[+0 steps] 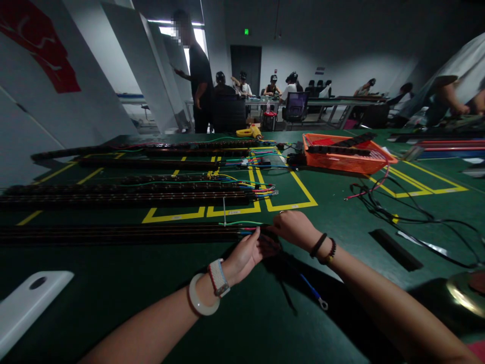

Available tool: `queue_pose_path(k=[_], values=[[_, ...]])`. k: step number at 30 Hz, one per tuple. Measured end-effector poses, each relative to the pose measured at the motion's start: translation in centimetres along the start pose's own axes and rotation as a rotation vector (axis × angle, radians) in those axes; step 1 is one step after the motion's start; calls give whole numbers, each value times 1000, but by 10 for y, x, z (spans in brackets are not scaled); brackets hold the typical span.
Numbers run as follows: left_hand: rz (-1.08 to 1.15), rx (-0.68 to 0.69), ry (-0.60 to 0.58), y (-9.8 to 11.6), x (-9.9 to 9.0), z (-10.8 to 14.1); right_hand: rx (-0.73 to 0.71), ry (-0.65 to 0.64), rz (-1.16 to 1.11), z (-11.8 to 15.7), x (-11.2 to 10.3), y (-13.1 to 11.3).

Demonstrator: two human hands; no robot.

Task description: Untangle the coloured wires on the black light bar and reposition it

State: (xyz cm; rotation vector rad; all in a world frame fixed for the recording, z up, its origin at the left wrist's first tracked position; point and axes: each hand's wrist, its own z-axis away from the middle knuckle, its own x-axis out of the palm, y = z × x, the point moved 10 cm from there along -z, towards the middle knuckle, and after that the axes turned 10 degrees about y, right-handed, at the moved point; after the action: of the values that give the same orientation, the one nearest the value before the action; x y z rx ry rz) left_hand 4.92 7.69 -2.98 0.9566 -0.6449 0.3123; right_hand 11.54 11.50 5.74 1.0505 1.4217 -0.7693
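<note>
A long dark wire harness (121, 234) lies across the near part of the table, its right end running to my hands. My left hand (244, 258) is closed around the coloured wires at that end, palm turned up. Against the same end, my right hand (297, 230) is closed with its fingertips pinched on the bundle; the exact spot is hidden. Out of the hands to the lower right hangs a blue wire (312, 289) with a ring terminal (323, 304). A white cable tie (224, 212) stands up from the harness, beside a thin green wire (244, 222).
More wire harnesses (125, 194) lie behind on the green table, over yellow tape outlines (291, 207). An orange basket (341, 164) and a yellow heat gun (249, 132) stand farther back. Black cables (413, 212) and a dark strip (396, 249) lie right. Several people work beyond.
</note>
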Motion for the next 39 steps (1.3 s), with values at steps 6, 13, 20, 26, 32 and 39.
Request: queue_pose_path(k=[6, 13, 20, 26, 32, 39], values=[[-42, -19, 12, -2, -2, 1, 16, -11, -25, -3, 19, 2], [-15, -13, -33, -3, -1, -1, 56, 0, 5, 8, -15, 0], [-3, -71, 82, -7, -11, -2, -62, -109, 13, 30, -12, -27], [-10, -46, 57, -3, -4, 2, -119, -159, -40, 29, 2, -28], [-183, 26, -62, -3, 10, 9, 26, -245, -154, 20, 6, 3], [-387, 52, -127, -9, 14, 11, 82, -183, -34, 12, 22, 16]])
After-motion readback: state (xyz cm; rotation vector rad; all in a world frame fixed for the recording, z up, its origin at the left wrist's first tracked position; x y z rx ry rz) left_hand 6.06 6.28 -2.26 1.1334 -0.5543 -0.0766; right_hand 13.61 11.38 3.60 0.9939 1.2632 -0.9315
